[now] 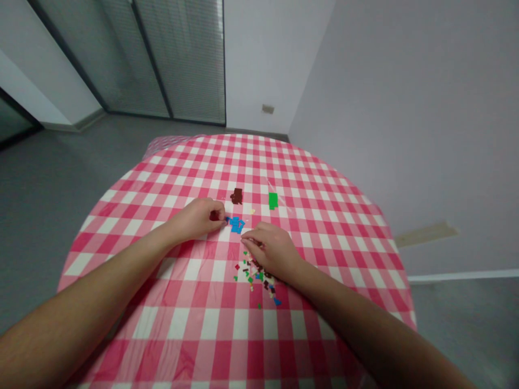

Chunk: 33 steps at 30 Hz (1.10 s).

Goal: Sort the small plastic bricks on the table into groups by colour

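Note:
My left hand (203,217) is closed in a pinch at the left edge of a small cluster of flat blue bricks (235,225). At its fingertips shows a tiny dark blue brick (227,220). On the cluster's lower right, my right hand (274,248) has thumb and forefinger pressed together; whatever is between them is too small to make out. Partly under that hand lies a loose pile of tiny mixed bricks (250,279) in green, brown, white, red and blue.
Beyond my hands lie a group of dark brown bricks (237,196) and a group of green bricks (273,200). A small cream piece (253,211) sits between them. Everything rests on a round table with a red-and-white checked cloth (182,324). A wall (405,135) stands at the right.

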### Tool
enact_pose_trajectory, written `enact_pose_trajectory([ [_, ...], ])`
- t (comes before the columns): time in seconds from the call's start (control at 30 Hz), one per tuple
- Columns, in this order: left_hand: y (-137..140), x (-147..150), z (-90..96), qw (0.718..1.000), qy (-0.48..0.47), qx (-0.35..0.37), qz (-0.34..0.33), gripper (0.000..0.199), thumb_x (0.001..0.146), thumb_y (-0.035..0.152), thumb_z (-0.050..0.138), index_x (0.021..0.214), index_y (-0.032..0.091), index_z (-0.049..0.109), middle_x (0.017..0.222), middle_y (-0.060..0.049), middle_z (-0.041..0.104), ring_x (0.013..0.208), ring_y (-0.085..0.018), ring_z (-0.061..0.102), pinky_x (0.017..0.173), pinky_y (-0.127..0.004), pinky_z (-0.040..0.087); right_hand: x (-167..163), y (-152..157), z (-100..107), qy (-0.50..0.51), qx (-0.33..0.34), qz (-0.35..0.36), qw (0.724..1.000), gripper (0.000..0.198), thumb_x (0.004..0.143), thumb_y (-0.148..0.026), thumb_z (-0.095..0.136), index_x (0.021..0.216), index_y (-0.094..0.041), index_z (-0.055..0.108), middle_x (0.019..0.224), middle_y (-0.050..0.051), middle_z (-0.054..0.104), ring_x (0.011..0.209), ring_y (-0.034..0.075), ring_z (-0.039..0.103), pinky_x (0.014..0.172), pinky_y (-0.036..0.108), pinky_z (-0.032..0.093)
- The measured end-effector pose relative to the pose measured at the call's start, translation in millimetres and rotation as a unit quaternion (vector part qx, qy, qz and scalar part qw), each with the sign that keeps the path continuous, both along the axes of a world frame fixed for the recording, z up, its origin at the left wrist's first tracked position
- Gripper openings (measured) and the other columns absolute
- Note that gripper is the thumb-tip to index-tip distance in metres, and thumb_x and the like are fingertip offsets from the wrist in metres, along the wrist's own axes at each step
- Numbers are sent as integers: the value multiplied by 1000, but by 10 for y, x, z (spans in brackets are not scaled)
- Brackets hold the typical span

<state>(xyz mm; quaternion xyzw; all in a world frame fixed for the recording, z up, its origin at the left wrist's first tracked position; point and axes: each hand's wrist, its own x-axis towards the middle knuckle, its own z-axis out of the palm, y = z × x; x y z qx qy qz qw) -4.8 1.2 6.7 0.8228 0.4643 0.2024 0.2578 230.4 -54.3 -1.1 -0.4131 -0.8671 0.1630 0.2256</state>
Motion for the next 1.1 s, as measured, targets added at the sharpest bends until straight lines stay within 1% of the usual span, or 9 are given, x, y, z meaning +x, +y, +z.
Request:
enact_pose_trajectory([
  [0.1, 7, -5, -4, 1000, 0, 0, -2, 17, 82, 29, 61, 68, 20, 64, 70, -3, 70, 63, -16, 62, 60, -28, 44, 32, 64, -34, -10, 1, -37, 999, 21, 97, -24, 56, 89, -21, 75, 82, 5, 70, 81, 17, 60, 70, 28, 40],
  [0.27, 7, -29, 3, 1000, 12, -5, 3, 12, 80, 26, 61, 73, 19, 68, 76, -3, 72, 68, -17, 64, 63, -28, 46, 47, 111, -60, -64, -2, -49, 997, 23, 98, -27, 55, 90, -21, 76, 83, 5, 70, 81, 18, 61, 66, 28, 38],
  [0.37, 6, -42, 14, 1000, 16, -6, -11, 10, 79, 23, 60, 77, 20, 70, 78, -3, 73, 70, -18, 65, 65, -29, 48, 55, 98, -28, -61, 1, -59, 996, 25, 98, -25, 53, 95, -19, 76, 85, 7, 71, 81, 18, 62, 68, 29, 40],
  [0.43, 3, -46, 23, 1000, 13, -8, -17, 11, 78, 20, 58, 77, 20, 70, 78, -3, 73, 70, -18, 66, 66, -29, 48, 71, 87, -4, -50, 3, -66, 997, 24, 96, -22, 53, 100, -18, 77, 87, 7, 72, 82, 19, 63, 69, 29, 42],
  [0.5, -3, -46, 35, 1000, 10, -10, -21, 12, 76, 18, 57, 76, 20, 69, 77, -4, 73, 69, -18, 65, 65, -29, 48, 97, 83, 10, -47, 5, -62, 997, 24, 93, -18, 54, 102, -18, 77, 88, 7, 72, 82, 19, 63, 70, 29, 43],
  [0.6, -16, -42, 57, 1000, 13, -9, -28, 13, 75, 18, 56, 75, 20, 69, 76, -4, 72, 68, -18, 64, 64, -29, 47, 141, 83, 11, -70, 8, -49, 996, 27, 91, -16, 53, 102, -17, 77, 87, 8, 71, 82, 19, 63, 70, 29, 44],
  [0.73, -27, -35, 75, 999, 34, -6, -31, 13, 74, 19, 56, 75, 19, 68, 75, -4, 71, 67, -17, 62, 64, -28, 45, 170, 75, 20, -119, 2, -33, 992, 29, 92, -18, 51, 105, -18, 77, 89, 9, 70, 84, 20, 62, 70, 29, 43],
  [0.87, -23, -35, 77, 998, 56, -24, -28, 14, 74, 18, 56, 78, 17, 69, 77, -4, 71, 69, -16, 62, 66, -28, 44, 148, 59, 55, -166, -9, -20, 986, 32, 94, -19, 49, 111, -20, 76, 89, 8, 68, 85, 20, 61, 68, 29, 42],
  [1.1, -55, 1, 136, 996, 74, -16, -50, 12, 73, 13, 57, 76, 17, 68, 80, -4, 71, 74, -18, 62, 69, -29, 43, 91, 57, 111, -207, -18, -24, 978, 37, 94, -18, 47, 121, -22, 71, 90, 7, 67, 85, 20, 61, 67, 30, 40],
])
